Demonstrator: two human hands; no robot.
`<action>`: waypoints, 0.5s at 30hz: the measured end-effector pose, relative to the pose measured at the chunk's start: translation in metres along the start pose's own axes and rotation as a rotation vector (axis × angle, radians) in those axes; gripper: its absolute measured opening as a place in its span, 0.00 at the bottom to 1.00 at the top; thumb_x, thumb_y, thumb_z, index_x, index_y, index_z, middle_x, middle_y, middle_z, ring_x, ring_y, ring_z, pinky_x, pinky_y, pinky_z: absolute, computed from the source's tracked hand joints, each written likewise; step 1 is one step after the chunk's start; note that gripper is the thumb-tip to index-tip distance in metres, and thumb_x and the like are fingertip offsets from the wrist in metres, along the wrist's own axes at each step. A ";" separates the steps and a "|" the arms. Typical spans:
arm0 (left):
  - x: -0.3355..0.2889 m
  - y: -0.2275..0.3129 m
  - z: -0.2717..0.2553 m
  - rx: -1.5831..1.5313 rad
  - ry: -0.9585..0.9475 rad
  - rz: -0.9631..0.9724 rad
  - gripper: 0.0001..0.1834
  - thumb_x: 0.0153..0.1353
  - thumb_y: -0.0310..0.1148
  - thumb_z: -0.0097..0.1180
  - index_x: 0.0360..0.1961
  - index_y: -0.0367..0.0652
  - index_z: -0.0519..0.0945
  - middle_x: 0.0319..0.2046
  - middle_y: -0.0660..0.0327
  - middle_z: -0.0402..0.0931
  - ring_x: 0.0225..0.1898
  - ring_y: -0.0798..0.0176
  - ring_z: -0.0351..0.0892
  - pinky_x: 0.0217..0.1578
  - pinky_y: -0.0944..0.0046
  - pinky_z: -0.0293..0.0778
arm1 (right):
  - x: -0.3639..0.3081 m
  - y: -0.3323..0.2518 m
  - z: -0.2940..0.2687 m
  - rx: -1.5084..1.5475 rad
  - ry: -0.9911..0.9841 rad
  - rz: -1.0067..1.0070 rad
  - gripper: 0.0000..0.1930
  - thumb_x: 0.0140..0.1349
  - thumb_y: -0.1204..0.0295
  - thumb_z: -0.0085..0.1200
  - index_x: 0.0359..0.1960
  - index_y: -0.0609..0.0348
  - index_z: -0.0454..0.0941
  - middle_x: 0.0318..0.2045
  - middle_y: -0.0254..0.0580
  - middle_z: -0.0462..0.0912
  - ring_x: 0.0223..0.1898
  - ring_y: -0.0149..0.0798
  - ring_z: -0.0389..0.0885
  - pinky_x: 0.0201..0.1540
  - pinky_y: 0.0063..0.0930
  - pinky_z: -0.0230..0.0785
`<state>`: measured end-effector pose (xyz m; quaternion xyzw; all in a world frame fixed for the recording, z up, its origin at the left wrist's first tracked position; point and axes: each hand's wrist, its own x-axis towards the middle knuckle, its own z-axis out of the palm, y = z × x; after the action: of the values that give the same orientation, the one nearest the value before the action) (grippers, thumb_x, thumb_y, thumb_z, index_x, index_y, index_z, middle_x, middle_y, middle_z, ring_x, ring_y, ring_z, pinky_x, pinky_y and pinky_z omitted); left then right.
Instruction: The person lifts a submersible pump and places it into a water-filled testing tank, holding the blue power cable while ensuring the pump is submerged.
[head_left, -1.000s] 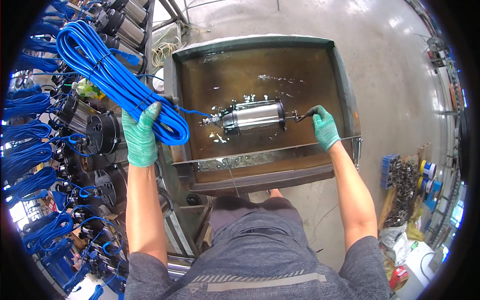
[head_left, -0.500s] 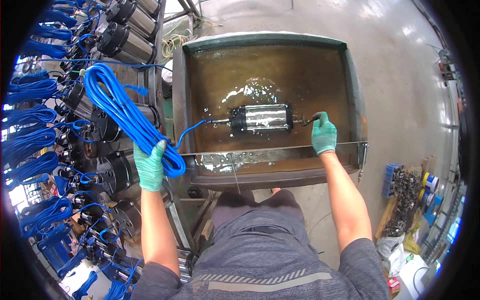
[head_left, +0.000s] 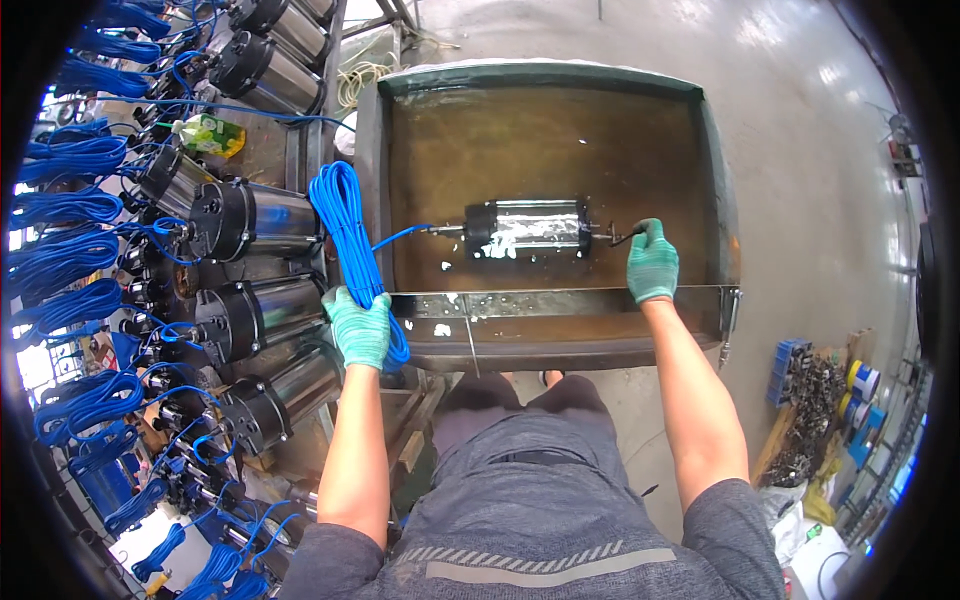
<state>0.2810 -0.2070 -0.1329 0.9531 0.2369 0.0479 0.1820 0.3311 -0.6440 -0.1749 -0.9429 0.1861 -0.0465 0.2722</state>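
Note:
A steel cylindrical motor point(head_left: 530, 228) with black end caps lies level in murky brown water point(head_left: 530, 130) inside a metal tank point(head_left: 716, 190). My left hand point(head_left: 360, 328), in a green glove, is closed around a bundle of coiled blue cable point(head_left: 348, 225) at the tank's left edge. A single blue strand runs from that bundle to the motor's left end. My gloved right hand point(head_left: 652, 265) grips a dark bent hook point(head_left: 624, 238) that reaches the fitting on the motor's right end. How deep the motor sits is hard to judge.
A thin metal bar point(head_left: 560, 291) crosses the tank's near part. Racked on the left are several similar motors point(head_left: 275, 220) with blue cable coils point(head_left: 75, 250), plus a green-yellow bottle point(head_left: 215, 135). Dark metal parts point(head_left: 812, 410) and a blue crate point(head_left: 788, 370) lie at right.
My left hand has carried the cable bundle rightward to the tank's edge, and the bundle now hangs more upright. Splashing around the motor has calmed. My right hand keeps its grip on the hook.

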 end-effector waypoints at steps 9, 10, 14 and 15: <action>0.009 0.002 0.000 0.025 -0.103 -0.114 0.34 0.54 0.51 0.69 0.46 0.29 0.76 0.48 0.40 0.73 0.47 0.37 0.77 0.53 0.48 0.72 | 0.001 -0.007 -0.005 0.000 -0.022 -0.003 0.05 0.66 0.67 0.50 0.40 0.48 0.75 0.28 0.52 0.84 0.34 0.61 0.83 0.36 0.53 0.74; 0.009 0.000 0.004 0.067 -0.047 -0.082 0.36 0.53 0.53 0.71 0.47 0.30 0.75 0.49 0.40 0.73 0.49 0.36 0.76 0.53 0.47 0.72 | 0.000 -0.007 -0.004 0.024 -0.014 -0.005 0.04 0.66 0.68 0.49 0.40 0.48 0.75 0.28 0.52 0.84 0.34 0.61 0.83 0.36 0.52 0.74; 0.000 0.004 0.007 0.038 -0.014 -0.092 0.39 0.49 0.50 0.74 0.51 0.31 0.73 0.49 0.40 0.72 0.50 0.37 0.75 0.54 0.47 0.72 | 0.001 -0.002 -0.003 0.028 -0.018 -0.004 0.04 0.66 0.68 0.49 0.40 0.49 0.75 0.28 0.53 0.84 0.34 0.60 0.83 0.36 0.51 0.74; -0.001 0.004 0.008 0.008 0.003 -0.084 0.39 0.48 0.49 0.76 0.51 0.32 0.72 0.49 0.41 0.73 0.51 0.37 0.75 0.54 0.47 0.72 | 0.000 -0.002 -0.003 0.031 -0.032 0.002 0.04 0.67 0.68 0.50 0.40 0.49 0.75 0.28 0.53 0.84 0.34 0.60 0.83 0.36 0.51 0.74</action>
<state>0.2834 -0.2128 -0.1387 0.9430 0.2772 0.0405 0.1796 0.3316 -0.6440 -0.1708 -0.9391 0.1821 -0.0341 0.2895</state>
